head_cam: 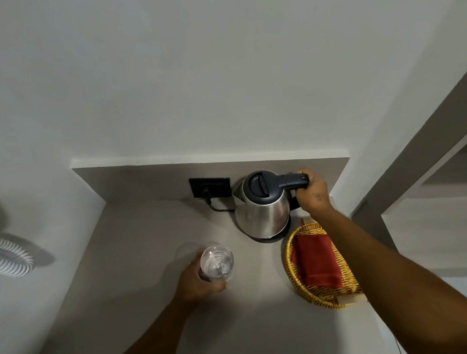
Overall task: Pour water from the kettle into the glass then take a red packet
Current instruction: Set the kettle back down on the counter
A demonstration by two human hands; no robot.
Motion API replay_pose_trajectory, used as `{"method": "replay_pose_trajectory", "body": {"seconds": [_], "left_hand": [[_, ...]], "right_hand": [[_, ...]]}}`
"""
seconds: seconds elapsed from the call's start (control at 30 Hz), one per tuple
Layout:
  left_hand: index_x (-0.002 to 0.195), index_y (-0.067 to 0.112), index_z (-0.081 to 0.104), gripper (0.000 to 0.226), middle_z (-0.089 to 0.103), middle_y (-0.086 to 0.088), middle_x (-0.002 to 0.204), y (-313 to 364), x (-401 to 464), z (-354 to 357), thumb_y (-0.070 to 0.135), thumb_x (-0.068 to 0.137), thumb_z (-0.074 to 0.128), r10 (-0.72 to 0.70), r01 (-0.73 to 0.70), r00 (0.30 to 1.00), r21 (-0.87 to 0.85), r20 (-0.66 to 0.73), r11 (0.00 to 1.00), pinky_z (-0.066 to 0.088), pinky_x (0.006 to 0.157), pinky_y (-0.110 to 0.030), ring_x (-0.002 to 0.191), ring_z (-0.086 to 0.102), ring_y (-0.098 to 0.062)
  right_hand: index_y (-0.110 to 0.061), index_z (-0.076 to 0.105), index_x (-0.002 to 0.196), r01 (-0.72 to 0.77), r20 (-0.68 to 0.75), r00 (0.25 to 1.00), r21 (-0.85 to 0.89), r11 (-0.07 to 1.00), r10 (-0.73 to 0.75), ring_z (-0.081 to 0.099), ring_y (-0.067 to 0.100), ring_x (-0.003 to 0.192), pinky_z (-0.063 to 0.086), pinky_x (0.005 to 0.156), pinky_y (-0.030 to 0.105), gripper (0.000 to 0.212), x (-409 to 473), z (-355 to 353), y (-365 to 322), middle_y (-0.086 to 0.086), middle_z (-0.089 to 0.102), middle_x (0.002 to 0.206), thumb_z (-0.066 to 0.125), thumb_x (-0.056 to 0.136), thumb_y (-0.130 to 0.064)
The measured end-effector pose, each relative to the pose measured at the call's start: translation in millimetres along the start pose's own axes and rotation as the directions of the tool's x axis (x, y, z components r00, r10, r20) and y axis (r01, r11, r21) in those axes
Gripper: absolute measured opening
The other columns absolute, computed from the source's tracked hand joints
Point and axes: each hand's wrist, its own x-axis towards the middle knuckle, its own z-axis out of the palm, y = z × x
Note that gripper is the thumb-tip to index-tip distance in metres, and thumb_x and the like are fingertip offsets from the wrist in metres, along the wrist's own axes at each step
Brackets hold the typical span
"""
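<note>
A steel kettle (261, 216) with a dark lid and handle stands on its base at the back of the counter, spout to the left. My right hand (313, 193) is wrapped around its handle. A clear glass (217, 263) stands upright in front of the kettle, and my left hand (198, 283) grips it from the left and near side. Red packets (316, 261) lie in a yellow wicker basket (293, 276) to the right of the glass, under my right forearm.
A black wall socket (210, 187) with a plug and cord sits behind the kettle. The grey counter (138, 249) ends at a wall on the left and an edge on the right. A grey shelf unit (428, 193) stands to the right.
</note>
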Motion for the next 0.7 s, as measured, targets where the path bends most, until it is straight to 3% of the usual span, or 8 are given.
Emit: {"method": "replay_pose_trajectory", "body": {"seconds": [0.27, 0.37, 0.43, 0.5, 0.6, 0.7], "left_hand": [[0.106, 0.045, 0.068, 0.078, 0.072, 0.038, 0.098, 5, -3, -1, 0.034, 0.035, 0.097, -0.05, 0.05, 0.999, 0.01, 0.008, 0.999, 0.049, 0.066, 0.0, 0.089, 0.068, 0.016], [0.108, 0.041, 0.069, 0.079, 0.074, 0.033, 0.099, 8, -3, -2, 0.034, 0.035, 0.098, -0.045, 0.045, 0.999, -0.002, 0.017, 0.999, 0.052, 0.069, -0.005, 0.091, 0.069, 0.013], [0.106, 0.041, 0.069, 0.079, 0.074, 0.034, 0.096, 9, -4, -2, 0.038, 0.032, 0.096, -0.041, 0.041, 0.999, -0.011, 0.004, 0.999, 0.051, 0.068, -0.003, 0.092, 0.068, 0.013], [0.111, 0.039, 0.067, 0.083, 0.077, 0.028, 0.097, 7, -5, -1, 0.037, 0.033, 0.097, -0.019, 0.02, 1.0, 0.008, -0.005, 1.0, 0.051, 0.071, -0.004, 0.094, 0.069, 0.012], [0.124, 0.035, 0.06, 0.089, 0.073, 0.009, 0.113, 6, -9, -1, 0.029, 0.044, 0.101, 0.084, -0.084, 0.996, 0.067, -0.003, 0.994, 0.06, 0.087, -0.029, 0.107, 0.07, -0.011], [0.128, 0.029, 0.053, 0.091, 0.056, 0.007, 0.128, 8, -7, -7, 0.053, 0.05, 0.094, 0.284, -0.263, 0.959, 0.363, -0.006, 0.894, 0.046, 0.106, -0.05, 0.125, 0.055, -0.024]], "right_hand": [[-0.03, 0.055, 0.079, -0.11, -0.067, 0.992, 0.017, 0.994, 0.111, 0.055, 0.007, 0.074, 0.039, 0.059, 0.016, 0.035, -3, -12, 17, -0.006, 0.058, 0.076, 0.057, 0.082, 0.005], [-0.024, 0.056, 0.084, -0.091, -0.069, 0.993, -0.009, 0.996, 0.091, 0.056, 0.017, 0.08, 0.042, 0.063, 0.019, 0.032, -5, -10, 11, -0.003, 0.058, 0.08, 0.057, 0.078, 0.008], [-0.016, 0.056, 0.102, -0.082, -0.132, 0.988, -0.042, 0.996, 0.076, 0.055, 0.022, 0.096, 0.048, 0.079, 0.027, 0.038, -11, -7, 10, 0.005, 0.056, 0.101, 0.06, 0.073, 0.009], [-0.014, 0.049, 0.122, -0.174, -0.246, 0.957, -0.053, 0.983, 0.156, 0.047, 0.026, 0.115, 0.044, 0.097, 0.036, 0.055, -31, -3, 19, 0.011, 0.047, 0.124, 0.069, 0.073, 0.001], [-0.017, 0.034, 0.135, -0.225, -0.303, 0.939, -0.188, 0.956, 0.162, 0.034, 0.031, 0.128, 0.034, 0.102, 0.041, 0.07, -89, 13, 53, 0.013, 0.036, 0.139, 0.073, 0.078, -0.025], [-0.011, 0.027, 0.14, -0.288, -0.255, 0.948, -0.447, 0.847, 0.189, 0.024, 0.039, 0.134, 0.024, 0.109, 0.053, 0.079, -130, 31, 92, 0.022, 0.028, 0.147, 0.067, 0.08, -0.042]]}}
